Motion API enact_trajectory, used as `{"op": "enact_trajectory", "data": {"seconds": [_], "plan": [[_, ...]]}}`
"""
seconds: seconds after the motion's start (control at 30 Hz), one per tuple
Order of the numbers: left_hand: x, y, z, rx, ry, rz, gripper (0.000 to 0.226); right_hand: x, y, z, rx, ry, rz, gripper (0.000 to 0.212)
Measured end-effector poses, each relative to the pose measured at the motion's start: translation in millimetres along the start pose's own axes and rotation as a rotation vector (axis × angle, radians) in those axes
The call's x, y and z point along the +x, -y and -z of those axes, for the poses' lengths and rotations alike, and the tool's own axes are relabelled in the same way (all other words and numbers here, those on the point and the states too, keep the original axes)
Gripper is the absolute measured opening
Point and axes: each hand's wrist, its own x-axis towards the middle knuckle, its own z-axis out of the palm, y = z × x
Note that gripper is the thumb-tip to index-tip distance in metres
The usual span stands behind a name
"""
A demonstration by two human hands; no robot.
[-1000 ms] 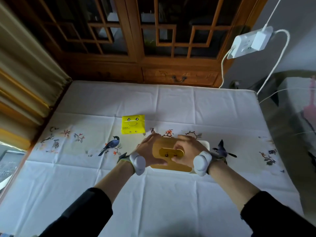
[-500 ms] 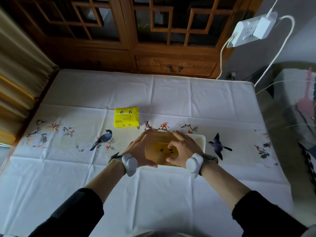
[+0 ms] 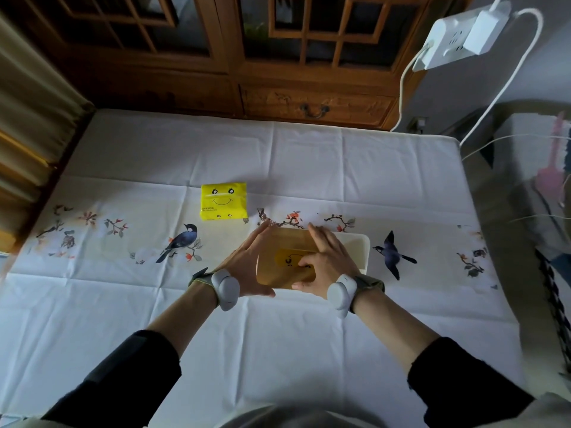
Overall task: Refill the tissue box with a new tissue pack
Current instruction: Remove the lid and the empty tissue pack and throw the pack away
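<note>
Both hands barely shifted | I see left hand (image 3: 247, 267) fingers pressed together, right hand (image 3: 324, 264) spread on wooden lid (image 3: 287, 257) | white tissue box (image 3: 360, 251) long axis left-right | one yellow tissue pack (image 3: 224, 201)

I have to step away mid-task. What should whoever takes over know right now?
Left hand: open, flat against the left end of the wooden lid.
Right hand: on top of the lid, fingers at its slot.
The lid looks shifted left on the white tissue box.
Yellow tissue pack: on the tablecloth beyond the box, untouched, sealed.
Done: nothing loaded.
Left: remove lid, insert pack, close.
</note>
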Motion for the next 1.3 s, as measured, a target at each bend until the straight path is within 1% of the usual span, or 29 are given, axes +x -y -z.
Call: {"op": "enact_trajectory", "data": {"seconds": [0.13,0.3,0.47,0.67,0.77,0.9,1.13,1.3], "plan": [[3,4,0,-0.031,0.001,0.029,0.142,0,5,0,-0.024,0.01,-0.023,0.043],[2,12,-5,-0.072,-0.005,0.077,0.143,-3,16,-3,-0.015,-0.075,-0.03,0.042],[2,15,-8,-0.115,-0.006,0.088,0.145,1,18,-7,0.047,0.028,0.004,0.044],[3,16,-10,-0.112,-0.003,0.06,0.144,3,29,-9,0.077,0.145,-0.045,0.053],[3,17,-11,-0.101,-0.017,0.048,0.143,5,33,-7,0.074,0.162,-0.066,0.054],[3,19,-13,-0.083,-0.048,0.078,0.142,5,35,-4,0.088,0.178,-0.076,0.055],[2,21,-14,-0.164,-0.031,0.106,0.137,5,36,-6,0.122,0.177,-0.1,0.056],[3,19,-16,-0.132,-0.034,0.104,0.134,4,34,-6,0.127,0.202,-0.094,0.056]]}}
